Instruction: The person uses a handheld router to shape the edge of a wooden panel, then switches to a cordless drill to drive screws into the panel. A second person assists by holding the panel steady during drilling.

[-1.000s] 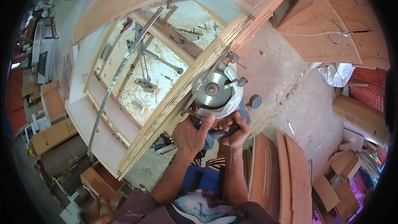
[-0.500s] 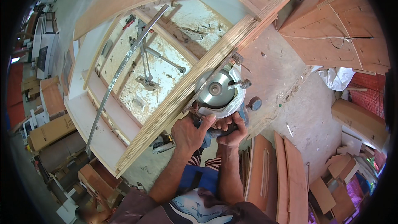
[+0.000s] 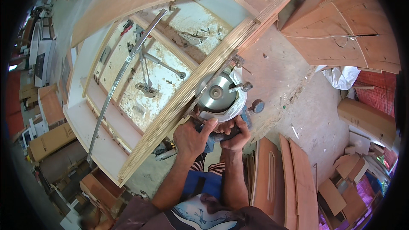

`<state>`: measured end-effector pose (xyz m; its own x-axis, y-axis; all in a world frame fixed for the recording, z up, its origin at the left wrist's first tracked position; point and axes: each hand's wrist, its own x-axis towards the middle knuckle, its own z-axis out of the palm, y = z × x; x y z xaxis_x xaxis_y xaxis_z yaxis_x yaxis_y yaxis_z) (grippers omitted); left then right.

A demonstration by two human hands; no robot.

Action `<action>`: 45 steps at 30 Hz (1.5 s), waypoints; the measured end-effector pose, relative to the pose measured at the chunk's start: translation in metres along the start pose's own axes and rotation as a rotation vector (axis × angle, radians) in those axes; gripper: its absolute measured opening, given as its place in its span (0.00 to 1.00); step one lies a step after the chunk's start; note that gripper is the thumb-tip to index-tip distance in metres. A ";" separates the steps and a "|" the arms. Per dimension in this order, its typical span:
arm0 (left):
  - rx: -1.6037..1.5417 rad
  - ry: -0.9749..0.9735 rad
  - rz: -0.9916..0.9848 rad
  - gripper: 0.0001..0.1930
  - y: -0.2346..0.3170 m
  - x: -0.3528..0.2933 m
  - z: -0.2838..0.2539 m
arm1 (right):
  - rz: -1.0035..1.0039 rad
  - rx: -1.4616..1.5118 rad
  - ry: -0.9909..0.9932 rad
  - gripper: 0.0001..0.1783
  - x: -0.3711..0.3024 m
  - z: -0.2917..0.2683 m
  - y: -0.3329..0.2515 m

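At far left, a carton lies on the floor side of the workshop. Next comes the wooden frame, which appears already joined: its outer boards and inner ribs are in place. A bent metal strip lies across it, and inside there are a strut and much wood dust.

Along the right side of the frame runs the thick beam. Close to its lower part is the left hand: the thumb is pressed on the guard of the saw, and the other fingers are bent under it, partly hidden.

The saw is turned on its side, with its base plate along the outer face of the beam. I judge that the work is in the middle, with the saw set at the beam. I cannot tell if the blade is turning or has entered the wood; no finished cut can be seen, so that part seems left.

The right hand has its fingers closed around the saw's handle. More to the right, loose boards stand on edge, and another carton lies farther away, both untouched.
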<state>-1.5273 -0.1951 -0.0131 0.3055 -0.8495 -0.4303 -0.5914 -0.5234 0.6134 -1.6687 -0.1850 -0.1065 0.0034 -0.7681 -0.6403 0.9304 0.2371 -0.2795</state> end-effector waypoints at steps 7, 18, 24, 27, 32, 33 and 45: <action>0.015 0.048 0.043 0.31 0.003 0.003 -0.004 | -0.021 -0.017 0.000 0.09 0.001 0.002 0.002; 0.137 -0.031 0.278 0.43 -0.027 -0.014 -0.014 | 0.016 -0.090 0.016 0.10 0.000 0.007 -0.006; -0.757 0.068 -0.332 0.35 -0.053 -0.043 0.001 | 0.001 -0.152 0.042 0.10 -0.001 0.008 -0.005; -1.042 0.035 -0.391 0.33 -0.057 -0.038 0.007 | -0.005 -0.136 0.024 0.10 0.001 0.007 -0.002; -1.076 0.002 -0.391 0.29 -0.052 -0.031 0.012 | 0.005 -0.136 0.023 0.11 0.001 0.002 -0.005; -1.088 -0.014 -0.409 0.28 -0.050 -0.031 0.014 | 0.020 -0.132 0.016 0.11 0.002 0.001 -0.008; -0.984 0.012 -0.425 0.25 -0.045 -0.020 0.006 | -0.001 -0.125 0.011 0.12 0.002 0.005 -0.003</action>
<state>-1.5114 -0.1540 -0.0361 0.3553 -0.5824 -0.7312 0.4252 -0.5959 0.6813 -1.6691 -0.1902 -0.1031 -0.0020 -0.7622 -0.6474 0.8776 0.3090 -0.3665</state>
